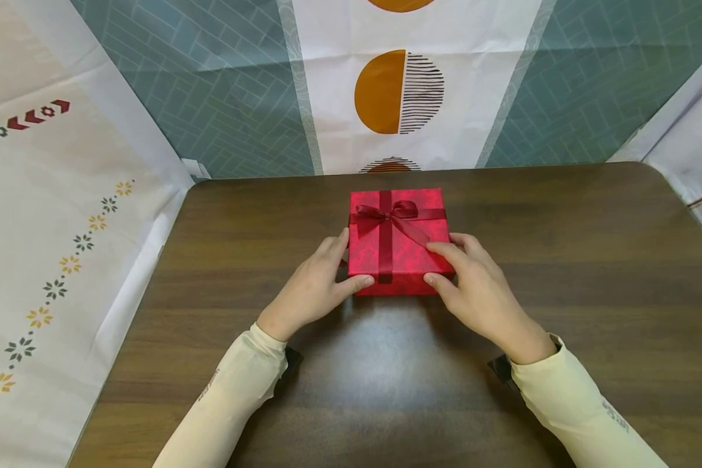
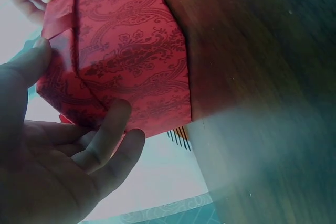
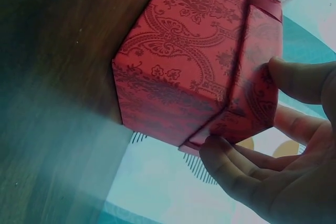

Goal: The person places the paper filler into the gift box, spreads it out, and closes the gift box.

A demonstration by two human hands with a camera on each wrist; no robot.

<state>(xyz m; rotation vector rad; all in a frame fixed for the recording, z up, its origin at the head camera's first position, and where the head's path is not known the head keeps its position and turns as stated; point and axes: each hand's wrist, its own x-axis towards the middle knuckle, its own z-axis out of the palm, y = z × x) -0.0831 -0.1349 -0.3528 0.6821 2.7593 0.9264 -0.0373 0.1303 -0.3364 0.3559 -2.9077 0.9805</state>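
A red gift box [image 1: 365, 257] with a dark red ribbon tied in a bow [image 1: 388, 216] sits toward the table's far edge, its lid on. My left hand [image 1: 316, 279] grips its left side, thumb at the front edge of the lid and fingers along the side. On the other side, my right hand [image 1: 482, 292] holds the near right corner; its thumb is at the front edge, one finger lies over the top and others reach along the side. Both wrist views show a dark floral pattern on the box's walls [image 2: 131, 51] and the seam under the lid [image 3: 254, 72].
A brown wood-grain table [image 1: 591, 292] spreads around the box. Behind it hangs a green and white cloth [image 1: 339, 84] with orange half circles. A pale cloth with flower motifs [image 1: 64, 279] hangs on the left, and a white one [image 1: 690, 130] on the right.
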